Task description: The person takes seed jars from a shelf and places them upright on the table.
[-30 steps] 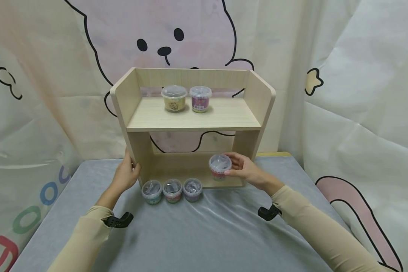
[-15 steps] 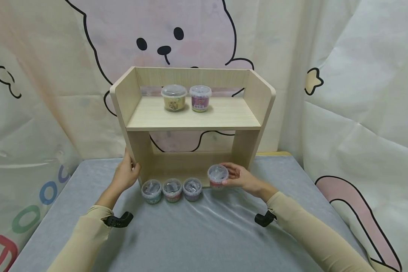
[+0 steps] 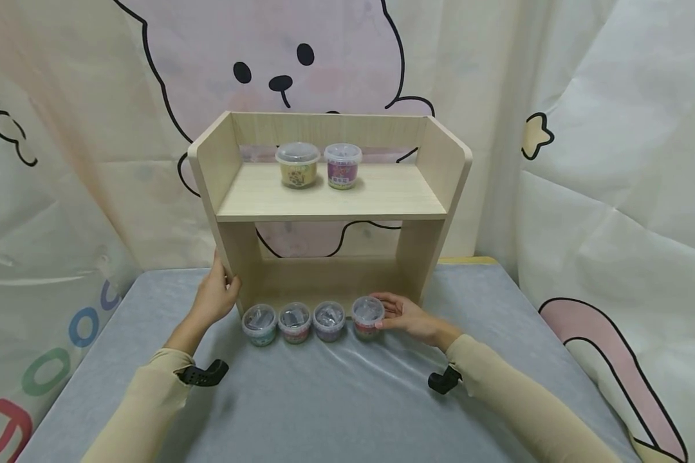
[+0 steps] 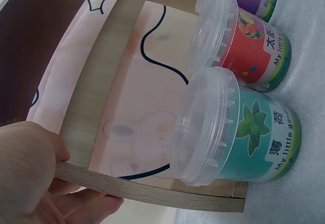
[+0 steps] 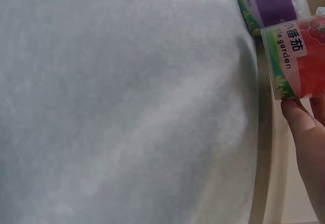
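Observation:
My right hand (image 3: pixel 408 318) holds a lidded plastic cup (image 3: pixel 367 316) with a red tomato label (image 5: pixel 311 56), thumb on one side. This cup is at the right end of a row before the wooden shelf (image 3: pixel 330 209); whether its base touches the cloth I cannot tell. Beside it stand a purple-labelled cup (image 3: pixel 329 321), a red-labelled cup (image 3: pixel 294 323) and a teal cup (image 3: pixel 259 325) with a mint leaf picture (image 4: pixel 252 125). My left hand (image 3: pixel 214 296) grips the shelf's left side panel (image 4: pixel 152 193), thumb inside and fingers outside.
On the upper board stand a yellow-labelled tub (image 3: pixel 298 168) and a purple-labelled cup (image 3: pixel 342 168). Grey-blue cloth (image 3: pixel 324 405) covers the table. A printed curtain (image 3: pixel 347 64) hangs close behind the shelf.
My right hand has brought the tomato cup from over the shelf's lower board forward and down, to the right end of the row. The left hand keeps its grip on the panel.

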`<action>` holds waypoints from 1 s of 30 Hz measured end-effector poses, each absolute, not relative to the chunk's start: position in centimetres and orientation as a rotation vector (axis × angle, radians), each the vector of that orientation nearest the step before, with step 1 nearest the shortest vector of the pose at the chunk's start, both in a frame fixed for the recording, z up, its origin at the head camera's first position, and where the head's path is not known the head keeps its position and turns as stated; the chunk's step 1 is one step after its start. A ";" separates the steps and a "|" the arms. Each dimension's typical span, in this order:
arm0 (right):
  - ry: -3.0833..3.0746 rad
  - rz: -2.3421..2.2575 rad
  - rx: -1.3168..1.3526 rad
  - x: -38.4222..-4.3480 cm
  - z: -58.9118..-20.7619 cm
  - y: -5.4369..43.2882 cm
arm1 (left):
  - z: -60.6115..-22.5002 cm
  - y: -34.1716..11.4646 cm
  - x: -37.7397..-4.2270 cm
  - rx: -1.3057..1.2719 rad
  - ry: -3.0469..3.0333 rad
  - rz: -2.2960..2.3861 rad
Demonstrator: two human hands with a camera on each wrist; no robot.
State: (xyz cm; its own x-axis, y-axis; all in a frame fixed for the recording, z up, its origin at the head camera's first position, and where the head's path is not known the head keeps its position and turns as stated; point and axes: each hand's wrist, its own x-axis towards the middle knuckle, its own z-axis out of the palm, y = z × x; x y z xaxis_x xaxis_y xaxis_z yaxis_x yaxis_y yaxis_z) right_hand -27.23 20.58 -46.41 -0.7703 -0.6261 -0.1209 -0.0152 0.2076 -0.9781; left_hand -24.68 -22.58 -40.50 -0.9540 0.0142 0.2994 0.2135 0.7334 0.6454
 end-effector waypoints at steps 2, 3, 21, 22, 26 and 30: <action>1.988 -1.599 -0.603 -27.4 -46.8 20.5 | -40.4 -22.5 -24.7 -0.179 -2.666 -1.036; 1.988 -1.600 -0.607 -27.6 -46.9 20.5 | -40.4 -22.5 -24.6 -0.178 -2.669 -1.036; 1.956 -1.576 -0.608 -27.9 -47.2 19.7 | -40.5 -22.4 -24.8 -0.172 -2.661 -1.024; 1.954 -1.574 -0.612 -27.9 -47.2 19.7 | -40.5 -22.4 -24.9 -0.175 -2.655 -1.025; 1.993 -1.546 -0.637 -27.8 -47.2 19.7 | -40.6 -22.5 -24.8 -0.181 -2.644 -1.032; 2.041 -1.519 -0.648 -27.8 -47.2 19.7 | -40.5 -22.6 -24.7 -0.172 -2.654 -1.039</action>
